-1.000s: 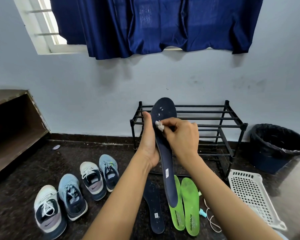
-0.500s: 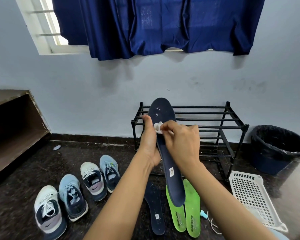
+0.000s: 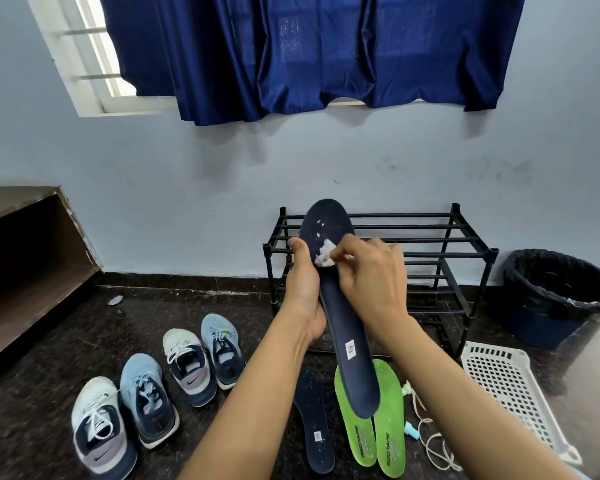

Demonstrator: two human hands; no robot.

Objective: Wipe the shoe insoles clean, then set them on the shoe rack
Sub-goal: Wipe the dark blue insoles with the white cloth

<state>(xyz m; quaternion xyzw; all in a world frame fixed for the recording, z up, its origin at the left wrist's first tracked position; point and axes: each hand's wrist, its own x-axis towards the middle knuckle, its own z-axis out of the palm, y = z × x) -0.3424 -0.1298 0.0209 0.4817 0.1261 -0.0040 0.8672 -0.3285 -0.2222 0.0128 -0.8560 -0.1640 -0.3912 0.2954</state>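
Before the black shoe rack (image 3: pixel 413 215), left hand (image 3: pixel 303 292) grips the navy insole (image 3: pixel 343 317) while right hand (image 3: pixel 371 275) pinches a white wad (image 3: pixel 324 258), now higher toward the toe, so wiping continues.

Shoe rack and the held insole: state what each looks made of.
Shoe rack: likely metal tubing, black, slightly glossy; thin straight bars with capped joints. Held insole: probably foam with navy fabric facing, matte; gently curved, white flecks cling to it.
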